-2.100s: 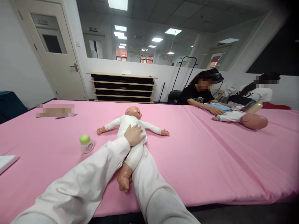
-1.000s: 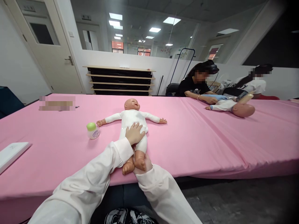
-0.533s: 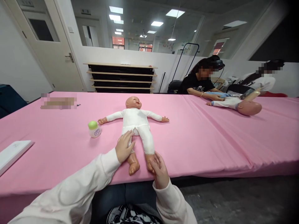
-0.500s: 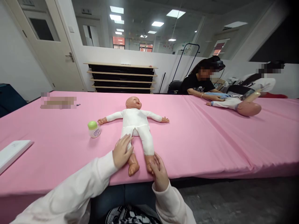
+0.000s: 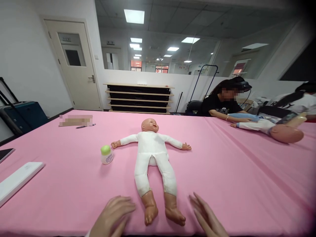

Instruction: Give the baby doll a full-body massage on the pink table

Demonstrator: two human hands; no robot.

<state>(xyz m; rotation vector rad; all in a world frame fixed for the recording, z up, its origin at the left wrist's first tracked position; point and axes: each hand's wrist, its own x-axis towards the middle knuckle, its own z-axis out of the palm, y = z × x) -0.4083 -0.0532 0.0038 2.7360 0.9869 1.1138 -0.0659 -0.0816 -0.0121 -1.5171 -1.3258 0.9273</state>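
Observation:
A baby doll (image 5: 151, 154) in a white suit lies on its back on the pink table cover (image 5: 222, 177), arms spread, bare feet toward me. My left hand (image 5: 113, 217) hovers at the near edge just left of the doll's feet, fingers loosely spread, holding nothing. Just right of the feet is my right hand (image 5: 206, 217), flat and open with its fingers stretched out. Neither hand touches the doll. A small white jar with a green lid (image 5: 106, 154) stands left of the doll's body.
A white flat box (image 5: 17, 179) lies at the left edge, a pen (image 5: 85, 125) farther back. At the far right, a person in black (image 5: 223, 103) and another person handle a second doll (image 5: 271, 130). Behind stand a low shelf (image 5: 139, 98) and a door (image 5: 74, 64).
Both hands have let go of the doll's legs and pulled back to the near edge. The doll now lies with its legs straight, and the view has tilted up.

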